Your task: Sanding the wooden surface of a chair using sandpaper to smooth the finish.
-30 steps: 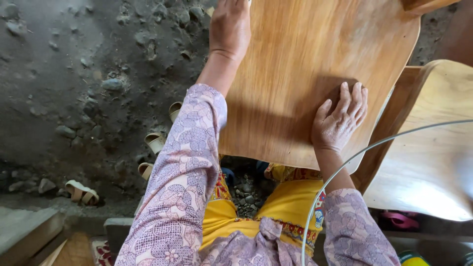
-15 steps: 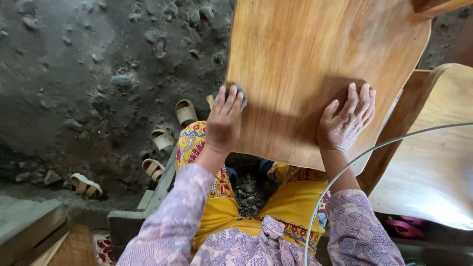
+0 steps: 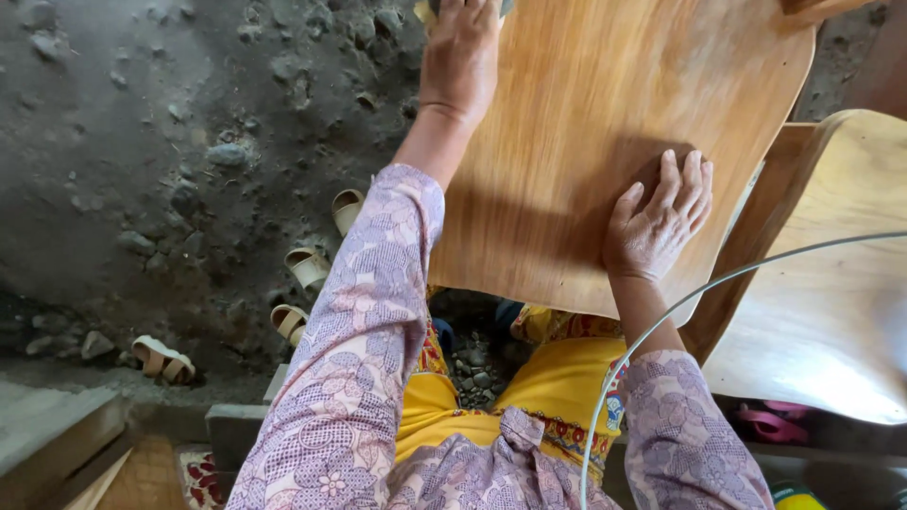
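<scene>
While the right hand lies flat (fingers spread) on the curved tan wooden panel, left hand presses a small pad at its far edge, grip unclear.

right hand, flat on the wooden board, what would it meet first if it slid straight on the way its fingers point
Likely nothing but more of the wooden board: the right hand points up and right across bare wood toward its far edge.

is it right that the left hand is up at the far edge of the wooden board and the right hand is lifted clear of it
Not quite. The left hand is indeed up at the far edge of the wooden board, but the right hand is not lifted clear: the head view shows it resting flat on the board, fingers spread, near the edge closest to the person.
</scene>
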